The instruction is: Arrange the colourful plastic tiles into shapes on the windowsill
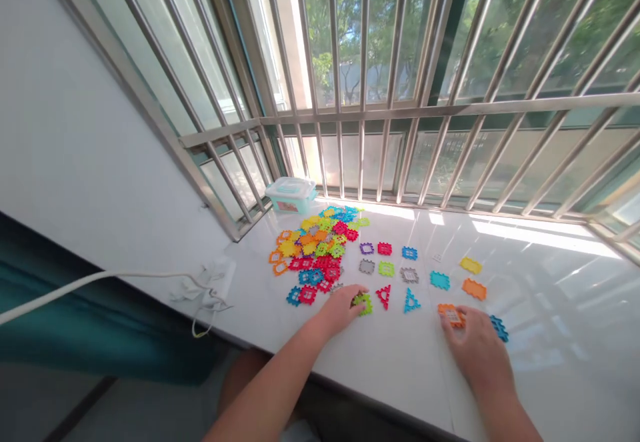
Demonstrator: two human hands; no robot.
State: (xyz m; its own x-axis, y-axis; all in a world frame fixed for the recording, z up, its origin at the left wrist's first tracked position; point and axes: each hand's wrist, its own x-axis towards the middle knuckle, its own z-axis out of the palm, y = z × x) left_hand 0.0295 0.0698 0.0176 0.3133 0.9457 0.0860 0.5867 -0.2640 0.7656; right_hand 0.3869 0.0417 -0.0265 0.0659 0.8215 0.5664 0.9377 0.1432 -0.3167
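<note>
My left hand (344, 307) is closed, with thumb and fingertips on a lime-green interlocking plastic tile (365, 305) at the right edge of the pile. My right hand (477, 349) lies low over the ledge, its thumb and fingers closed around an orange window-patterned tile (451, 315). Partly behind that hand is a dark blue tile (499, 328). Between the hands are a red triangular piece (384, 297) and a blue triangular piece (412, 301). Beyond them, single tiles lie in loose rows, among them a grey one (409, 275) and a turquoise one (440, 280).
A heap of mixed coloured tiles (313, 242) covers the ledge's left part. Behind it stands a lidded teal box (291, 195) beside the metal window bars (363, 155). A power strip with a white cable (150, 274) sits at the left edge.
</note>
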